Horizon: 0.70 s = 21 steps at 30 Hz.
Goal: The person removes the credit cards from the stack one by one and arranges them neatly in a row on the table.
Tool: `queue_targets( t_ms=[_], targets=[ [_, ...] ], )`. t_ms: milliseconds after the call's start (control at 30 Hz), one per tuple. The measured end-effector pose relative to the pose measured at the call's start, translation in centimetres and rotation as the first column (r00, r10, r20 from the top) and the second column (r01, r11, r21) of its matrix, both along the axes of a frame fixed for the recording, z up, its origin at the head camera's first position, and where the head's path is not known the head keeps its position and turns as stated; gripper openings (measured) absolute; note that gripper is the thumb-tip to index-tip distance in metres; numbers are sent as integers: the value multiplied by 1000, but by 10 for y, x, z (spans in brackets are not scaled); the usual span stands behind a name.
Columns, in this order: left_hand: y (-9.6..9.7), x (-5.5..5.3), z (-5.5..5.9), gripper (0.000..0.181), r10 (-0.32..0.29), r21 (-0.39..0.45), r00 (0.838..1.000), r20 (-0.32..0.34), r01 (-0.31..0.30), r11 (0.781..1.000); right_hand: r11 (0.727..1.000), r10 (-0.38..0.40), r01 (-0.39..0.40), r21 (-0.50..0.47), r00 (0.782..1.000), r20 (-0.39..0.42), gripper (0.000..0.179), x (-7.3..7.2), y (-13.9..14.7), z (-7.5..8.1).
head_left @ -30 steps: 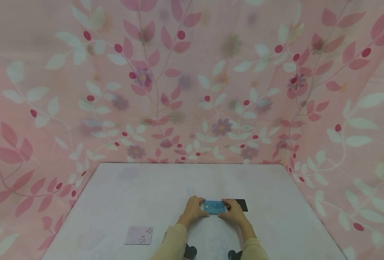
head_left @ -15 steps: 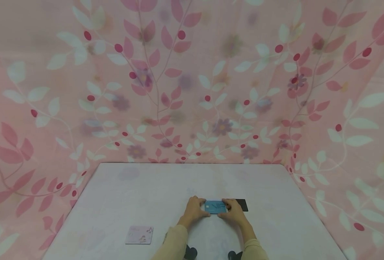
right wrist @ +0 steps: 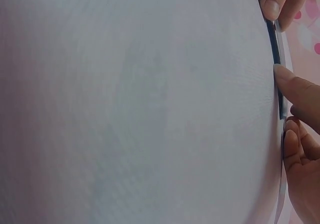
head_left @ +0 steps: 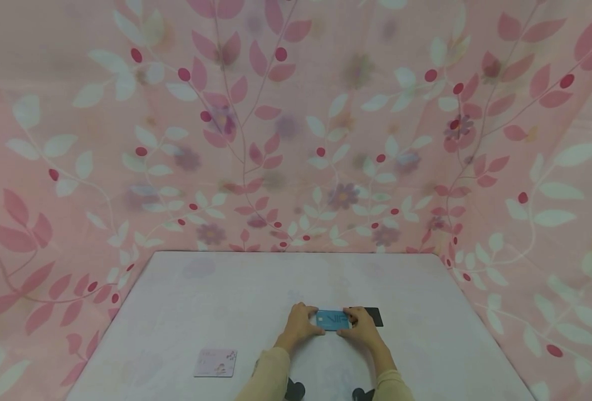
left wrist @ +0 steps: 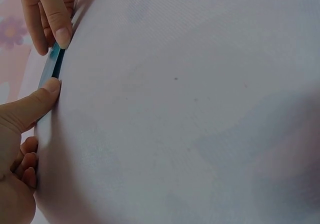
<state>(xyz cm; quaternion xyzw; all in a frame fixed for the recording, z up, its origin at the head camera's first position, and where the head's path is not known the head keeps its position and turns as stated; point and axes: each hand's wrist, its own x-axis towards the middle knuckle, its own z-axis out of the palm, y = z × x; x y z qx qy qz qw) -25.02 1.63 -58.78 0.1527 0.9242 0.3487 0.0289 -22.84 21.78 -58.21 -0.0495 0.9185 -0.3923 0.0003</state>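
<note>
A blue card (head_left: pixel 333 320) with dark "VIP" lettering and a small pale chip is held near the middle of the table. My left hand (head_left: pixel 297 327) pinches its left end between thumb and fingers, and my right hand (head_left: pixel 362 327) does the same at the right end. Seen nearly edge-on in the left wrist view, the blue card (left wrist: pixel 49 69) shows as a thin strip between the two thumbs. The right wrist view gives a similar narrow strip of the card (right wrist: pixel 276 44). Fingers hide both its ends.
Just behind my right hand lies a black card (head_left: pixel 376 316), partly covered by it. A pale pink card (head_left: pixel 215 363) with a small printed picture lies nearer, to the left. Floral pink cloth (head_left: pixel 296 139) hangs around the white-covered table (head_left: pixel 255 278).
</note>
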Motion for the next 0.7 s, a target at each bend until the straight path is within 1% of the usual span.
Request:
queue_targets(
  t_ms=[300, 500, 700],
  targets=[
    [1, -1, 0, 59, 10, 7, 1000, -4, -10, 1000, 999, 17, -18, -38, 999, -44, 52, 0, 0, -1],
    [1, 0, -1, 59, 20, 16, 1000, 9, -21, 1000, 999, 14, -15, -42, 999, -30, 49, 0, 1, -6],
    [0, 0, -2, 61, 27, 11, 1000, -8, -27, 1000, 998, -9, 7, -63, 999, -32, 49, -1, 2, -9]
  ],
)
